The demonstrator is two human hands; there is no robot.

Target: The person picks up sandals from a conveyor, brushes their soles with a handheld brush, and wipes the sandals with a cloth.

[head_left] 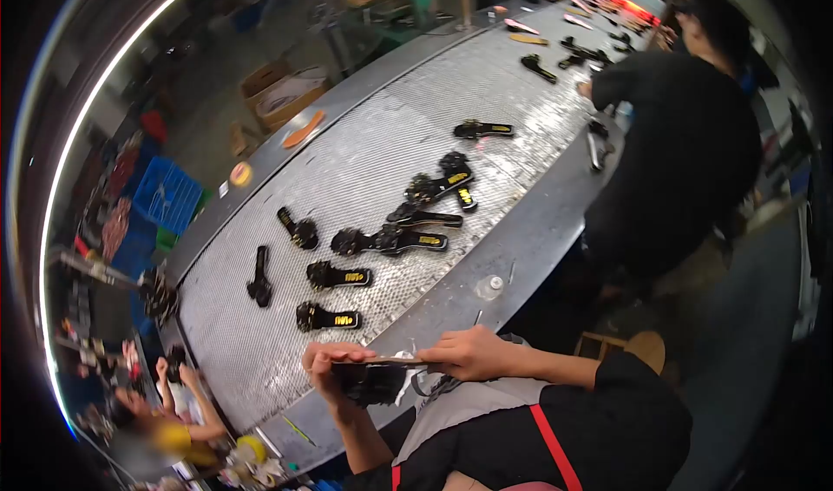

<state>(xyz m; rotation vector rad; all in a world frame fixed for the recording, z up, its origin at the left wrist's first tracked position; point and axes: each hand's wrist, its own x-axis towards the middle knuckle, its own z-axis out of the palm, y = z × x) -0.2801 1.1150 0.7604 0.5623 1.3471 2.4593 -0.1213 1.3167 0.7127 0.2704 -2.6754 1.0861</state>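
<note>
Head view: left hand and right hand have fingers closed on a black shoe.

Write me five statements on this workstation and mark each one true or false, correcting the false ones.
1. The person's left hand and right hand hold the same dark item. True.
2. Several black shoes lie on the mesh belt. True.
3. The orange piece lies among those shoes. False: the orange piece lies on the metal rim.
4. The co-worker at right wears white. False: that co-worker wears black.
5. A blue crate is past the belt's far side. True.
</note>
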